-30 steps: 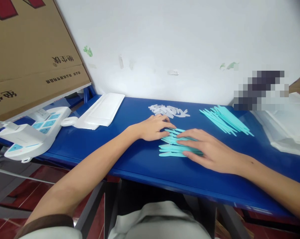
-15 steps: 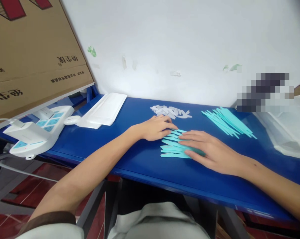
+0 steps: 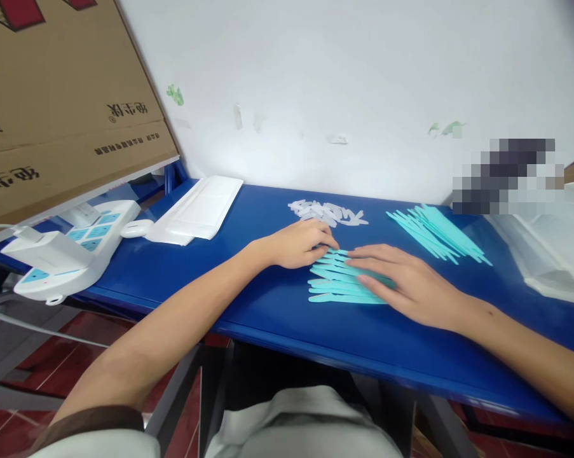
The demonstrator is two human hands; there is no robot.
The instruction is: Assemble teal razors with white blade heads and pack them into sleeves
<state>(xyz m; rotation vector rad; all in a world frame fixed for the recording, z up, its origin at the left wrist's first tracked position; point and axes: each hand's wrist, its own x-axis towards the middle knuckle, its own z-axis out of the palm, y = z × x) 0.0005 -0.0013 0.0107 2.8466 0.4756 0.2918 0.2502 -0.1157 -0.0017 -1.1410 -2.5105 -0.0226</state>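
Several slim turquoise eyebrow razors (image 3: 334,285) lie side by side in a row on the blue table. My left hand (image 3: 303,243) is at the far end of this row, fingers curled and thumb drawn in, closed on the tip of the farthest razor; its fingertips partly hide the contact. My right hand (image 3: 405,283) rests over the right ends of the row with fingers stretched out and apart, covering part of the razors. Just beyond my left hand is a heap of small translucent white caps (image 3: 322,211).
A second pile of turquoise razors (image 3: 439,234) lies to the right, beside a translucent plastic bin (image 3: 548,254). White flat packets (image 3: 203,210) and a power strip (image 3: 89,242) with chargers are at left. A cardboard box (image 3: 67,95) and a white wall (image 3: 315,76) bound the table (image 3: 267,312).
My right hand has shifted slightly up and its fingers have slid a little to the right along the razors. My left fingers have curled in more at the farthest razor.
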